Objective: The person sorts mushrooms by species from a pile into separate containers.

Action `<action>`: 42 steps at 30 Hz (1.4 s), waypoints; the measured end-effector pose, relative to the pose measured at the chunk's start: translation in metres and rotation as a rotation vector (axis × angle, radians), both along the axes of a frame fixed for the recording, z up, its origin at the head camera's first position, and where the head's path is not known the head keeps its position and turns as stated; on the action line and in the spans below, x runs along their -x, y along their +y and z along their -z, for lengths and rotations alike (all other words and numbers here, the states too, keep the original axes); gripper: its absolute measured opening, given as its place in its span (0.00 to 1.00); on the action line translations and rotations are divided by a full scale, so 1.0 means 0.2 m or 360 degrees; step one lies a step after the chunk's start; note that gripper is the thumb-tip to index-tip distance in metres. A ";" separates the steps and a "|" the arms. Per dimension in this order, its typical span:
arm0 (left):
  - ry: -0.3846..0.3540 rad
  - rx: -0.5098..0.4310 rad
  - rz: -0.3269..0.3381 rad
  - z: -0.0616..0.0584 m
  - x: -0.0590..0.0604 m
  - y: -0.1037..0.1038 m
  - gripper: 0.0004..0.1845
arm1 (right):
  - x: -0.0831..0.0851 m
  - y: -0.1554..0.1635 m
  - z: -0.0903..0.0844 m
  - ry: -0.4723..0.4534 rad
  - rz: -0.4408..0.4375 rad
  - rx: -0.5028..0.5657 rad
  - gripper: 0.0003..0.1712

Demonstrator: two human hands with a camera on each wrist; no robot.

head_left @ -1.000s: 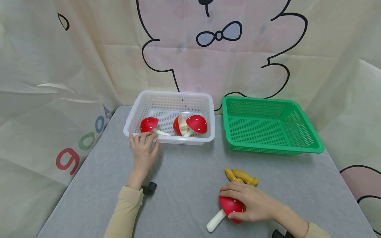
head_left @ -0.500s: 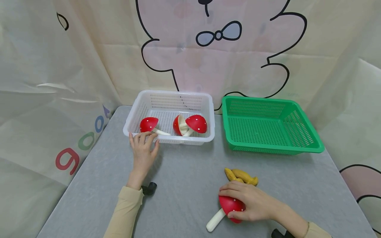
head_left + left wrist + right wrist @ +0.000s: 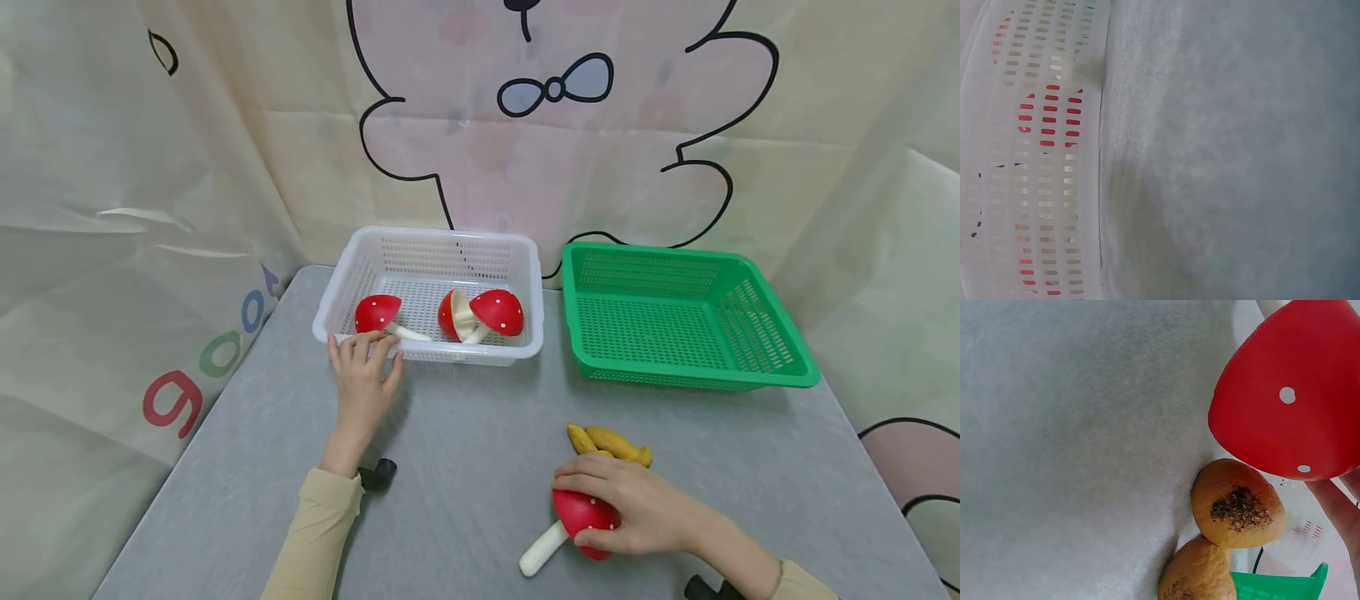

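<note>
In the head view, my right hand [image 3: 641,510] grips the white-spotted red cap of a toy mushroom [image 3: 587,521] low over the grey table, its white stem pointing toward the lower left. The cap also fills the upper right of the right wrist view. Just beyond that hand lie yellow-brown toy mushrooms [image 3: 617,444], partly hidden by it; up close their caps [image 3: 1238,503] show dark flecked patches. My left hand [image 3: 362,385] rests its fingertips on the front rim of the white basket [image 3: 468,353], thumb spread outside. Several red toy mushrooms [image 3: 497,312] lie inside this basket.
To the right of the white basket stands a green basket [image 3: 690,375] with nothing in it. Both are at the back of the grey table [image 3: 450,467], close to a printed cloth backdrop [image 3: 555,150]. More cloth hangs along both sides.
Both hands keep their places, and so do the mushrooms and baskets. Only a very slight shift of the whole head view shows.
</note>
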State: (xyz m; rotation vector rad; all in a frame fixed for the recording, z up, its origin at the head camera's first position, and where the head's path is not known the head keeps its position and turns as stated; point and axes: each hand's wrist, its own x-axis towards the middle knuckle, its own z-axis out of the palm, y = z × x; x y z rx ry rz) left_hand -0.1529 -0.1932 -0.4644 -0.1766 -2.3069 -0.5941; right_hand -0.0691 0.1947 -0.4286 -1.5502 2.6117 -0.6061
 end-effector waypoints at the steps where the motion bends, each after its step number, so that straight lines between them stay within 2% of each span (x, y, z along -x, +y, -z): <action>1: 0.0008 -0.0001 0.0001 0.00 0.00 0.00 0.14 | 0.00 0.00 0.00 0.0003 0.0011 -0.0006 0.26; 18: 0.0002 -0.0007 0.0009 -0.01 0.00 0.00 0.16 | 0.03 -0.02 -0.06 0.0020 0.0072 -0.0047 0.27; 28: -0.0020 0.0022 0.0008 0.00 0.00 0.00 0.13 | 0.07 -0.04 -0.08 0.0052 0.0089 0.0042 0.28; 36: -0.0002 -0.0006 0.0012 0.00 0.00 0.00 0.16 | 0.11 -0.05 -0.10 0.0109 0.0067 0.0105 0.28; 42: 0.0019 0.0001 0.0003 0.00 0.00 0.00 0.13 | 0.13 -0.06 -0.12 0.0093 0.0063 0.0164 0.29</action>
